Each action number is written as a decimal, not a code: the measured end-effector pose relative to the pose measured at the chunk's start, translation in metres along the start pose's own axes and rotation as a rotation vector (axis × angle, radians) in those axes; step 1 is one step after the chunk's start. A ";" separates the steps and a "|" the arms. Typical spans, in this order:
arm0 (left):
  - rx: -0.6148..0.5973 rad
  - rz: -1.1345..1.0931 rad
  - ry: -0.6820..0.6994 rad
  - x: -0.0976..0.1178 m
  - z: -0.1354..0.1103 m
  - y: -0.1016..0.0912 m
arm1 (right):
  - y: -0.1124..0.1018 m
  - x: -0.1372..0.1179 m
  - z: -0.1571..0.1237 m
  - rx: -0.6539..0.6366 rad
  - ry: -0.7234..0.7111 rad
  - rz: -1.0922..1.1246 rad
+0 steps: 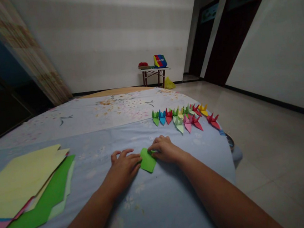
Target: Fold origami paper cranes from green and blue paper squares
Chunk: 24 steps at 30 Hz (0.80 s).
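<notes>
A small folded green paper (147,161) lies on the light blue tablecloth (155,199) between my two hands. My left hand (124,165) rests flat beside its left edge, fingers stretched out and touching the paper. My right hand (165,149) presses down on the paper's upper right corner with curled fingertips. Beyond my hands a row of several finished paper cranes (184,118) in green, blue, red, pink and yellow stands on the cloth.
A stack of coloured paper sheets (27,187), yellow on top and green beneath, lies at the left. The table's right edge (229,149) drops to a tiled floor. A small table (155,72) with colourful items stands by the far wall.
</notes>
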<state>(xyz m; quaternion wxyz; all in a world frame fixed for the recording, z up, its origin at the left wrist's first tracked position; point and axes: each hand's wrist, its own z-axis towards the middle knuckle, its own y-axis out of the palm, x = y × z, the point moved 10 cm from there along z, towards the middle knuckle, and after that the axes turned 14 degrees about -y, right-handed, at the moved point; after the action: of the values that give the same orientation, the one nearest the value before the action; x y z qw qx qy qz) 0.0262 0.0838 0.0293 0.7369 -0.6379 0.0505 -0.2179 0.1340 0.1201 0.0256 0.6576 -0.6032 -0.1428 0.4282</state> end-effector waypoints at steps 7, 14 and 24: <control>0.008 0.094 -0.054 0.019 -0.007 -0.003 | 0.015 -0.020 0.011 0.005 -0.086 -0.054; -0.033 0.177 -0.084 0.029 -0.015 0.004 | 0.021 -0.014 0.013 -0.022 -0.073 -0.043; -0.048 0.126 -0.144 0.034 -0.017 0.001 | 0.017 -0.008 0.010 0.072 -0.101 0.068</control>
<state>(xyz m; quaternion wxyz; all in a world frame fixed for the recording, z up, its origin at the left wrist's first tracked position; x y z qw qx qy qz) 0.0510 0.0547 0.0324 0.7355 -0.6648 0.0424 -0.1234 0.1156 0.1198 0.0151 0.6559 -0.5612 -0.1400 0.4850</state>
